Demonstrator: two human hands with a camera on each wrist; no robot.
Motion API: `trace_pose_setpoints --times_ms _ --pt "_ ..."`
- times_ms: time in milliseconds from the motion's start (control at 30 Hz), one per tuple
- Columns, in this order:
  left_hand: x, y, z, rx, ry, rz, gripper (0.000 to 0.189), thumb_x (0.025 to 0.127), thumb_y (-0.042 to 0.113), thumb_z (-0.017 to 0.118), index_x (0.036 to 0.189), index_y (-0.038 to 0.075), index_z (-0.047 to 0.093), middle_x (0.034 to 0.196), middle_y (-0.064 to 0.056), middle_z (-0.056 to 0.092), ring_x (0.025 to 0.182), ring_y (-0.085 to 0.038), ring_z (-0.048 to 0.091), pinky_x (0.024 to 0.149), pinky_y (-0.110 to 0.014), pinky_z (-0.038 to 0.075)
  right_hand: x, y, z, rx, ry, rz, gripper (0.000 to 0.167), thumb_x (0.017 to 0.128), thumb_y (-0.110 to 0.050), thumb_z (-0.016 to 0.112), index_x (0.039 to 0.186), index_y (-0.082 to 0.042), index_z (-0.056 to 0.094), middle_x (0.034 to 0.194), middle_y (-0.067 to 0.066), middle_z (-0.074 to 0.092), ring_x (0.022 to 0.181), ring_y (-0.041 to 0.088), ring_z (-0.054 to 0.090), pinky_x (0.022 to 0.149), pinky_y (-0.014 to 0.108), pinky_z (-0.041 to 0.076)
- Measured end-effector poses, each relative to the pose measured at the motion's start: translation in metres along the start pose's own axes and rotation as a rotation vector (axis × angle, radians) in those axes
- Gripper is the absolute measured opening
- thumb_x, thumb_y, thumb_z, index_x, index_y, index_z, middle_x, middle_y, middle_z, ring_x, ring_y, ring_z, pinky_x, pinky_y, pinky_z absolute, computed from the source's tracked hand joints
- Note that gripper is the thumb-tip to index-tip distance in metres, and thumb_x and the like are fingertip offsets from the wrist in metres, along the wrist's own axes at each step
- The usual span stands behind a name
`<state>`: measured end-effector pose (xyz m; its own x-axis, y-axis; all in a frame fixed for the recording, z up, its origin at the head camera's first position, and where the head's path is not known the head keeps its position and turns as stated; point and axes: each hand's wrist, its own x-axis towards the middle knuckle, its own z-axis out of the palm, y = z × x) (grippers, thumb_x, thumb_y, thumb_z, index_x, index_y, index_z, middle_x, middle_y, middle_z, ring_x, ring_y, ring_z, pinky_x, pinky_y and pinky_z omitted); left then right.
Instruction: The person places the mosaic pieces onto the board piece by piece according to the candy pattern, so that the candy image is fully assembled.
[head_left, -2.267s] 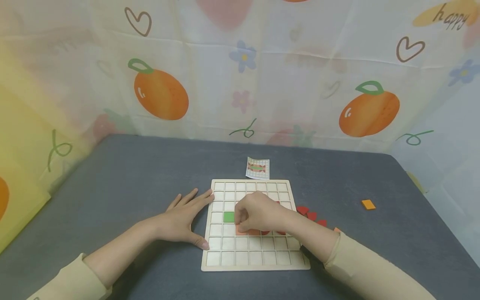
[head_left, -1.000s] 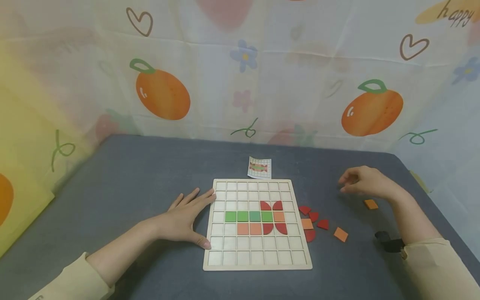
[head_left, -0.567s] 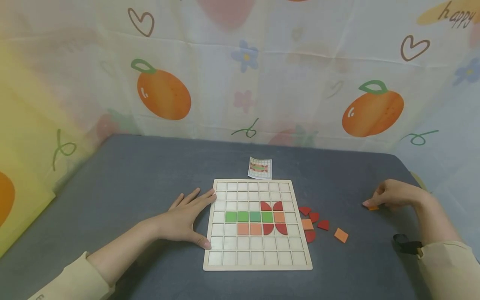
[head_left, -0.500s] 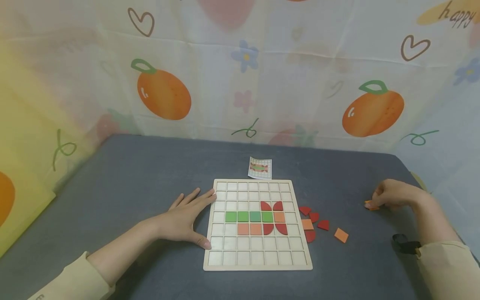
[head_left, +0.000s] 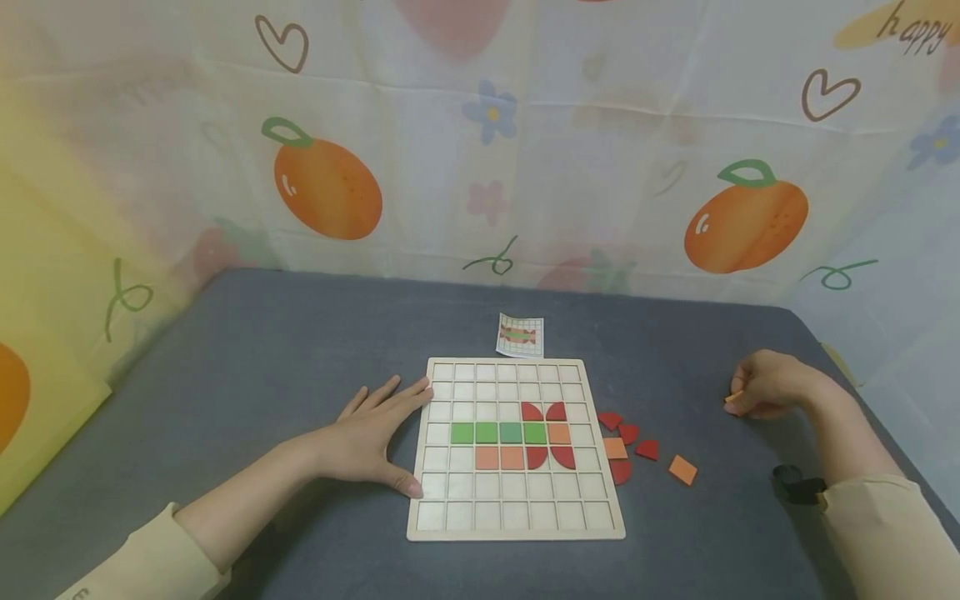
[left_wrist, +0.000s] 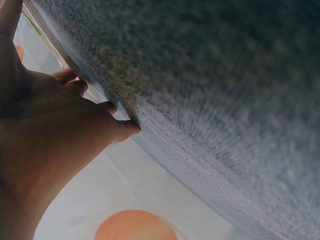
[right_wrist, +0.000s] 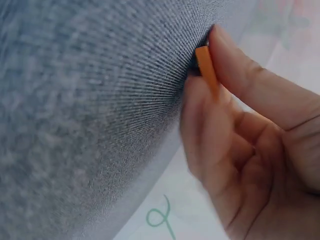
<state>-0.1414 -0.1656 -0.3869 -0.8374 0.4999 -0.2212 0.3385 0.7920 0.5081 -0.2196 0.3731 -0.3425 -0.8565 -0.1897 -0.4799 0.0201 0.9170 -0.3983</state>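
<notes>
My right hand (head_left: 772, 385) pinches an orange square tile (right_wrist: 207, 70) between thumb and fingers, over the right part of the table. In the right wrist view the tile stands on edge in the pinch. With fingers spread, my left hand (head_left: 367, 442) rests against the left edge of a pale grid board (head_left: 517, 521). The board holds a row of green tiles (head_left: 486, 433) ending in an orange tile (head_left: 558, 433). Below lie two salmon tiles (head_left: 498, 458), and red quarter-circle tiles (head_left: 562, 457) sit around the row's right end.
Several loose red quarter-circle tiles (head_left: 647, 451) lie right of the board, with an orange tile (head_left: 615, 448) by its edge and another orange tile (head_left: 682, 470) further right. A small pattern card (head_left: 520, 335) lies behind the board. A printed cloth (head_left: 420, 167) hangs behind the table.
My right hand left the board, moved right and picked the orange square tile up from the table; it has now lifted slightly. The left hand stays at the board's edge.
</notes>
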Motion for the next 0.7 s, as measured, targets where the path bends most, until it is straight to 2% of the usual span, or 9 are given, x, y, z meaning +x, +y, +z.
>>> trace_pose_setpoints --times_ms 100,200,400,500,700 --pt "0.000 0.000 0.000 -0.002 -0.005 -0.002 0.123 0.063 0.064 0.083 0.159 0.019 0.021 0.169 0.002 0.012 0.156 -0.039 0.001 0.118 -0.070 -0.001 0.001 -0.003 0.000 -0.051 0.059 -0.007 0.024 0.084 -0.024 0.078 0.081 -0.005 0.063 0.061 -0.005 0.056 0.057 0.011 0.052 0.059 0.029 0.046" --pt "0.000 -0.001 0.000 -0.004 -0.006 0.000 0.123 0.063 0.064 0.083 0.159 0.019 0.021 0.169 0.002 0.011 0.156 -0.039 0.001 0.118 -0.070 -0.002 0.002 -0.009 0.000 -0.051 0.121 -0.026 0.025 0.084 -0.026 0.078 0.087 -0.004 0.067 0.061 -0.006 0.061 0.059 0.011 0.056 0.061 0.029 0.046" --pt "0.001 -0.002 0.000 0.000 -0.004 0.005 0.123 0.063 0.064 0.083 0.159 0.019 0.020 0.169 0.003 0.011 0.157 -0.039 0.001 0.118 -0.069 -0.002 0.006 -0.032 0.006 0.007 0.214 -0.056 0.031 0.087 -0.027 0.073 0.108 -0.005 0.069 0.086 0.003 0.072 0.073 0.012 0.064 0.064 0.031 0.051" --pt "0.001 -0.002 0.000 -0.001 -0.005 0.005 0.123 0.063 0.064 0.083 0.159 0.019 0.020 0.169 0.003 0.011 0.156 -0.039 0.001 0.118 -0.070 -0.001 0.006 -0.048 0.010 0.030 0.248 -0.108 0.032 0.090 -0.028 0.071 0.114 -0.007 0.069 0.098 0.007 0.074 0.082 0.013 0.068 0.070 0.034 0.055" --pt "0.001 -0.002 0.000 -0.002 -0.007 0.004 0.124 0.063 0.065 0.083 0.159 0.019 0.021 0.169 0.003 0.011 0.156 -0.039 0.001 0.118 -0.070 -0.002 0.003 -0.086 0.022 0.087 0.311 -0.218 0.031 0.094 -0.026 0.068 0.120 -0.009 0.069 0.099 0.007 0.074 0.089 0.018 0.071 0.075 0.035 0.056"
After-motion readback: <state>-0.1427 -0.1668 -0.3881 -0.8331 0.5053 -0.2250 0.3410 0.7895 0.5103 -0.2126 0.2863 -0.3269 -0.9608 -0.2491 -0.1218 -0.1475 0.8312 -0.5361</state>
